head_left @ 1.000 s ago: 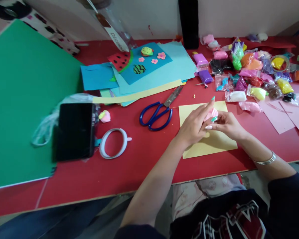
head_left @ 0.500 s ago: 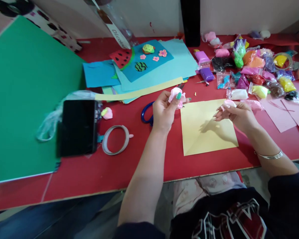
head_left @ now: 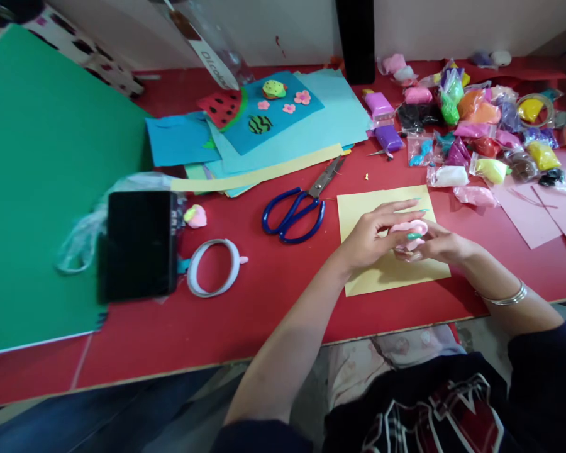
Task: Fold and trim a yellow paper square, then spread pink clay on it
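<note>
At the near side of a red tabletop (head_left: 264, 296), silver bangles (head_left: 507, 297) were worn on a right wrist, and beyond them a ruffled pink clay piece (head_left: 416, 227) was held between two bare hands, above a pale yellow sheet (head_left: 370, 282). By the left hand (head_left: 372, 238) the piece was pinched, the thumb pressed to its near face and the other fingers stretched out behind it; by the right hand (head_left: 446, 245) it was cupped at its right side and underside, though how firmly could not be told, several fingers being hidden. From its wavy folds, the piece was judged light, soft and easily dented, perhaps slightly tacky, with thin rims likely to be creased by a hard squeeze. Its middle or underside was judged the safer place to be gripped, with flat pads rather than long nails. Off to the left, a white ring (head_left: 192, 270) and a black-screened device (head_left: 141, 245) were set out, a pink-and-yellow lump (head_left: 197, 216) placed just beyond the ring. Past these, blue-handled scissors (head_left: 315, 193) were laid with their blades pointed away. Farther back, bagged clay packets (head_left: 448, 176) were heaped at right, and blue sheets (head_left: 349, 119) were stacked near the middle.
</note>
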